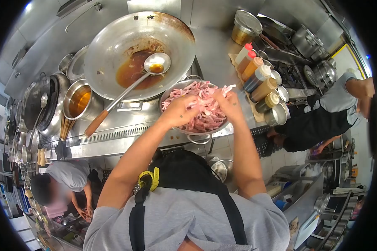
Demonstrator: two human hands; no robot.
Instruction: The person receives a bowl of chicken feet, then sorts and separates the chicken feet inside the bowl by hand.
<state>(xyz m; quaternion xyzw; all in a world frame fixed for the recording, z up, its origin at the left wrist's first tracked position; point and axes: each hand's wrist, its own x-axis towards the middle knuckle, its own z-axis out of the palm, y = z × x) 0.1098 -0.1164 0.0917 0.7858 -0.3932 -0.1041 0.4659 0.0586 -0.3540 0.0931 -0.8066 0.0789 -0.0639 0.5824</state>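
Note:
A two-handled metal pan (202, 136) heaped with strips of raw pink meat (203, 119) is in front of me. My left hand (181, 111) lies on the left side of the heap, its fingers curled into the strips. On the right side, my right hand (229, 104) is closed round some strips, whose ends stick out past the fingers. Behind the pan stands a large wok (109, 46) with brown liquid (132, 73) in it. A ladle (157, 63) with a wooden handle rests across the wok's rim.
Squeeze bottles (252, 67) line the right of the counter, near a lidded container (246, 27). A pot of amber liquid (80, 102) stands left. One person (67, 180) is at lower left, another (322, 113) at right.

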